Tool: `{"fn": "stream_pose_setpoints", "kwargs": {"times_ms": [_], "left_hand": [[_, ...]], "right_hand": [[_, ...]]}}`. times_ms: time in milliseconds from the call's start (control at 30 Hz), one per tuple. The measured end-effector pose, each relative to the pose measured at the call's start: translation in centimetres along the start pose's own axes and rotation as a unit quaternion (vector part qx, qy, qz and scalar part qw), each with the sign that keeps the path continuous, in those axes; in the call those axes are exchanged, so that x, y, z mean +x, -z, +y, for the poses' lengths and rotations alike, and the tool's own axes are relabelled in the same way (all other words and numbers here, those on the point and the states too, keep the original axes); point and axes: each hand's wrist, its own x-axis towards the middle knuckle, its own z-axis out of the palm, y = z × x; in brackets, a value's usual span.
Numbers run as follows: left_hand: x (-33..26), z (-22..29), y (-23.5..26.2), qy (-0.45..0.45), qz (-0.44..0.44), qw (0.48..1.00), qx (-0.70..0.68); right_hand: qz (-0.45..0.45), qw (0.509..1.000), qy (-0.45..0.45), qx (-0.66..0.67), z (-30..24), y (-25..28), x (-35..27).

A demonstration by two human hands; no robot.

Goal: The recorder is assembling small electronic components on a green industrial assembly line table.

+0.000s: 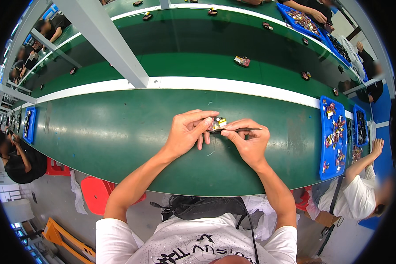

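Observation:
Above the middle of the green bench, my left hand pinches a small black electronic part with a yellow label and some reddish pieces, held between thumb and fingers. My right hand grips a thin dark pointed tool, its shaft sticking out to the right. The kind of tool is too small to tell. Its working end meets or lies close to the right side of the electronic part, where my fingertips partly hide it.
A blue tray of small reddish and yellow parts lies at the right, with another blue tray beyond. A conveyor belt carrying scattered parts runs behind a white rail. A grey post rises at the back. People work on both sides.

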Motion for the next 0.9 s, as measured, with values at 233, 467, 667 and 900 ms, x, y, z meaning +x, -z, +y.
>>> {"fn": "stream_pose_setpoints", "kwargs": {"times_ms": [233, 467, 667, 900], "left_hand": [[-0.01, 0.16, -0.01, -0.009, 0.000, 1.000, 0.026], [-0.04, 0.01, -0.11, -0.012, 0.007, 1.000, 0.017], [-0.31, 0.04, -0.23, -0.026, 0.008, 0.999, 0.038], [-0.24, 0.03, 0.05, -0.027, 0.030, 0.998, 0.038]], "right_hand": [[0.003, 1.000, -0.006, -0.008, -0.04, -0.05, 0.13], [0.003, 1.000, -0.007, -0.018, 0.06, 0.01, 0.04], [-0.006, 1.000, -0.024, -0.012, 0.01, 0.20, 0.14], [0.000, 0.999, 0.010, -0.038, -0.36, -0.04, 0.02]]}}
